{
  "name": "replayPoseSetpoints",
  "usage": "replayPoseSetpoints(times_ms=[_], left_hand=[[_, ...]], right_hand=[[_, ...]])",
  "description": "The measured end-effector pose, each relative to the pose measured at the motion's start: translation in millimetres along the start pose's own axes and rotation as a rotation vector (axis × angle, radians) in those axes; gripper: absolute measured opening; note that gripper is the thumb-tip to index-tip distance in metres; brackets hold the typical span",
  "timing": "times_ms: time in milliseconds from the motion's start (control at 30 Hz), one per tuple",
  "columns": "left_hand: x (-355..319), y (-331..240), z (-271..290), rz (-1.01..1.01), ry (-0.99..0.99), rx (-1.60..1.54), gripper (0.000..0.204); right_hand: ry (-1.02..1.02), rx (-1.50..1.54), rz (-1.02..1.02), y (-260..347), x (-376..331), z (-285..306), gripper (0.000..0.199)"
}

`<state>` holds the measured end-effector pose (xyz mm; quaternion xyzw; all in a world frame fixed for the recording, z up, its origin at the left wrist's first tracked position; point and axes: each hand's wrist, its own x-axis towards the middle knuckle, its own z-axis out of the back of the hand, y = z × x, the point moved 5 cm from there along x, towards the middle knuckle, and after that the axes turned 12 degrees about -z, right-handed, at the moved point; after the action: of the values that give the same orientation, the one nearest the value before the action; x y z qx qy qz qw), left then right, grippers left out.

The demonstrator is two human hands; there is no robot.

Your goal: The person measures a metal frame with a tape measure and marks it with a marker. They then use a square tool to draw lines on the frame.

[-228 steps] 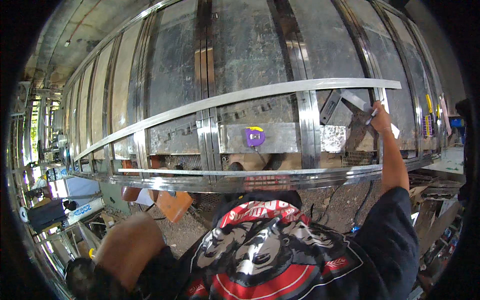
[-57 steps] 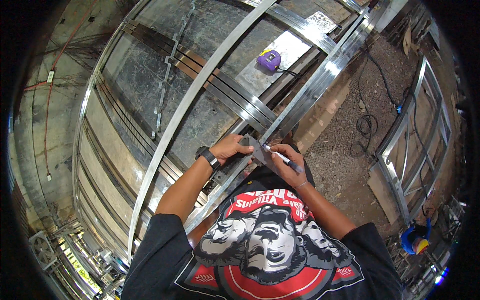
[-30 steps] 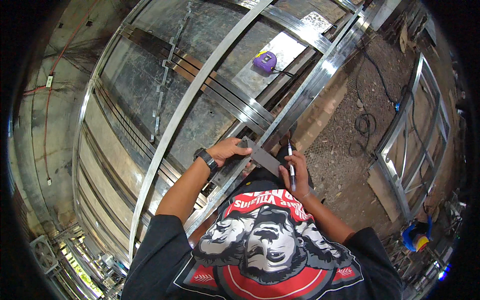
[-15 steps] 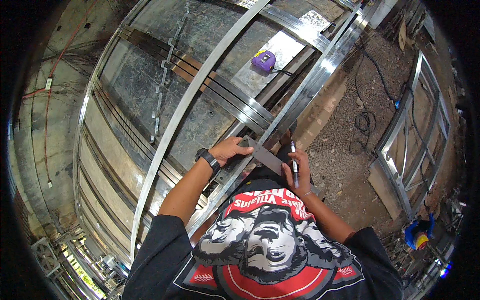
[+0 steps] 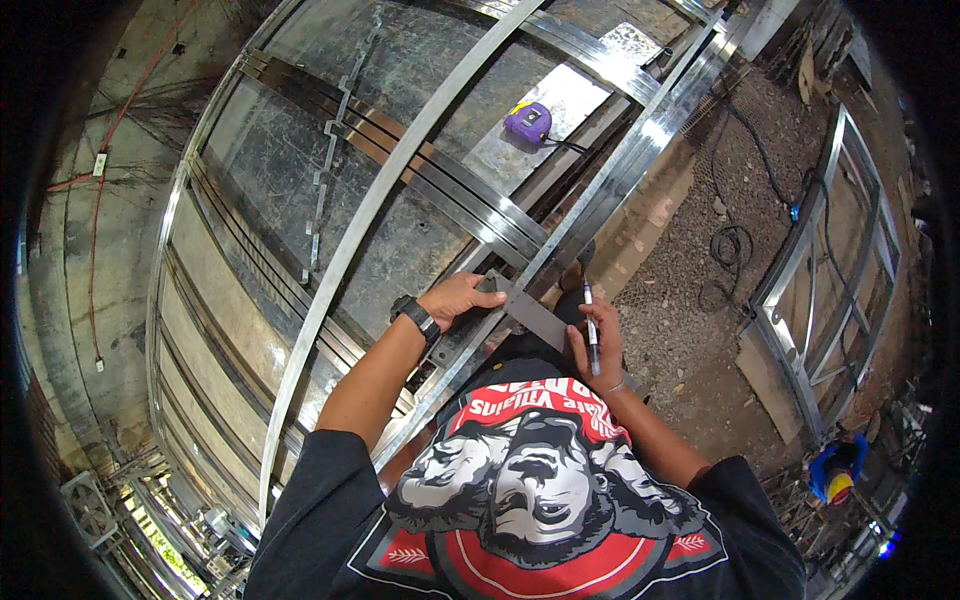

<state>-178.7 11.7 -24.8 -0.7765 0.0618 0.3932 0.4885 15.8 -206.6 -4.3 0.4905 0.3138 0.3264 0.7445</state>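
Note:
My left hand [image 5: 462, 301], a dark watch on its wrist, pinches the upper left end of a flat grey metal plate [image 5: 535, 318]. Its thumb lies on top of the plate, and the other fingers are partly hidden. The plate slants down to the right across the near rail of a metal frame [image 5: 572, 243]. At its lower right end is my right hand [image 5: 602, 350], closed round a white and dark marker pen [image 5: 591, 325] held upright. The fingertips of that hand touch or nearly touch the plate's end.
A purple tape measure [image 5: 528, 122] rests on a bright metal sheet [image 5: 560, 85] beyond my hands. Long metal bars cross the work table. To the right, a welded frame [image 5: 780, 320] and a black cable [image 5: 732, 250] lie on gravel. A person in blue [image 5: 838, 468] is at lower right.
My right hand, with the marker pen, has shifted very slightly to the right. My left hand keeps its hold on the plate. The person in blue has moved a little.

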Motion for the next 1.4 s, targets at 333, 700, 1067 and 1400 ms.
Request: replayPoseSetpoints(times_ms=[333, 700, 1067, 1400], left_hand=[[-3.8, -10.0, -5.8, -0.01, -0.002, 0.004, 0.044], [-8.8, -15.0, -10.8, 0.049, -0.01, -0.045, 0.04], [-3.5, -6.1, -7.6, 0.012, -0.006, -0.036, 0.037], [-0.9, -2.3, -4.4, -0.007, -0.007, -0.029, 0.039]], right_hand=[[-0.002, 0.031, -0.015, 3.9, -1.0, 2.7, 0.037], [0.265, 0.306, -0.216, 47.6, 22.6, -24.6, 0.026], [0.272, 0.398, -0.249, 25.8, 34.4, -35.1, 0.026], [0.122, 0.189, -0.102, 38.3, 21.2, 2.5, 0.024]])
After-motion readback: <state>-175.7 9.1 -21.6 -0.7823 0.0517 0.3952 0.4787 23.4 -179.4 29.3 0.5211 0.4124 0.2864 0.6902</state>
